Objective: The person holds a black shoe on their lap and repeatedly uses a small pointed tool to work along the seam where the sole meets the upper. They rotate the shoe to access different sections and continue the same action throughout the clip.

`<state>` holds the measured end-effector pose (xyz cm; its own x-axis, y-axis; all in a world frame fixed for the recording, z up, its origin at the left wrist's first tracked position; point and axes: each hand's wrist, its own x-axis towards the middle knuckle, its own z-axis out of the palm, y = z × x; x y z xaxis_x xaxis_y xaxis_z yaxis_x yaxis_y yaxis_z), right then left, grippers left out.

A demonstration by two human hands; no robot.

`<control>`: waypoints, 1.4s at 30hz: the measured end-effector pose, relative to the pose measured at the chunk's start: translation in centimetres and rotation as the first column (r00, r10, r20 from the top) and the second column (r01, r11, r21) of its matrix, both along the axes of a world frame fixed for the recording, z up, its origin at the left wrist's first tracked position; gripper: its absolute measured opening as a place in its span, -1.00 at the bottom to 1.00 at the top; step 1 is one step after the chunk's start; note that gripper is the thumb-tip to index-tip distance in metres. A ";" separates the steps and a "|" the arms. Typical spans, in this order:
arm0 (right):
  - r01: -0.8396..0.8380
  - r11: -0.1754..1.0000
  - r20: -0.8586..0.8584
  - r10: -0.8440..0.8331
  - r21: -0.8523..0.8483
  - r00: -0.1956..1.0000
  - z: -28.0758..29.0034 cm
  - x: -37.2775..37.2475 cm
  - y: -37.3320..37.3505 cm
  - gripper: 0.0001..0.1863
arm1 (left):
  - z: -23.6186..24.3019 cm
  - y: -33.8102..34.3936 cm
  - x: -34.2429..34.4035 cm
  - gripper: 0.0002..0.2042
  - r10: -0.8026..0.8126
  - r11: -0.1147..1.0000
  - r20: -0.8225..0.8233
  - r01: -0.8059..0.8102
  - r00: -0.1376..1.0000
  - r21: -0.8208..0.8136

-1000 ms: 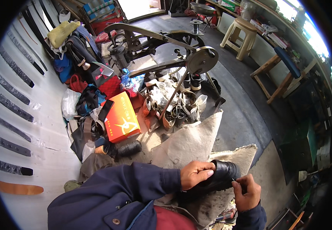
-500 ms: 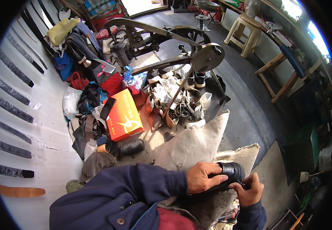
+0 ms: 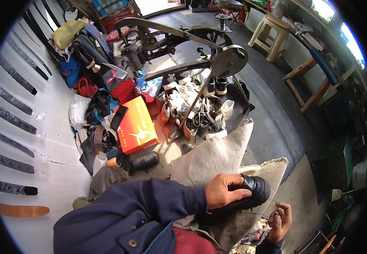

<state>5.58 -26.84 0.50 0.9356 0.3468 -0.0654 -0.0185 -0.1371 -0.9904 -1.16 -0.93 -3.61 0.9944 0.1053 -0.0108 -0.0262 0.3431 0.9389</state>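
Shoe repair, stitching step by appearance: black leather shoe [image 3: 246, 195] on burlap-covered lap [image 3: 217, 158], left hand [image 3: 223, 191] clamped over its upper, right hand [image 3: 282, 219] drawn aside pinching a thin awl-like tool [image 3: 275, 214]; next stroke needs the point returned to the seam.

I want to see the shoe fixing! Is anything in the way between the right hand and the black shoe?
Nothing visible. The right hand pinches a small tool beside the black shoe, with open space between them. The left hand grips the shoe from above.
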 end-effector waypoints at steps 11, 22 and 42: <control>0.118 0.594 -0.205 0.080 0.796 0.976 -0.3 -0.8 0.9 -0.63 | 0.2 -0.3 0.3 -0.84 -0.108 0.992 -0.116 0.115 0.987 0.052; 0.181 0.967 0.255 -0.132 -0.180 0.958 -2.8 -0.7 6.2 -0.44 | 4.0 6.1 -3.1 -0.79 -0.123 0.515 0.022 0.045 0.992 0.856; 0.150 0.986 0.278 -0.123 -0.079 0.953 -2.5 -1.5 6.6 -0.63 | -1.2 17.6 -4.6 -0.73 0.283 0.632 -0.030 -0.163 0.959 0.758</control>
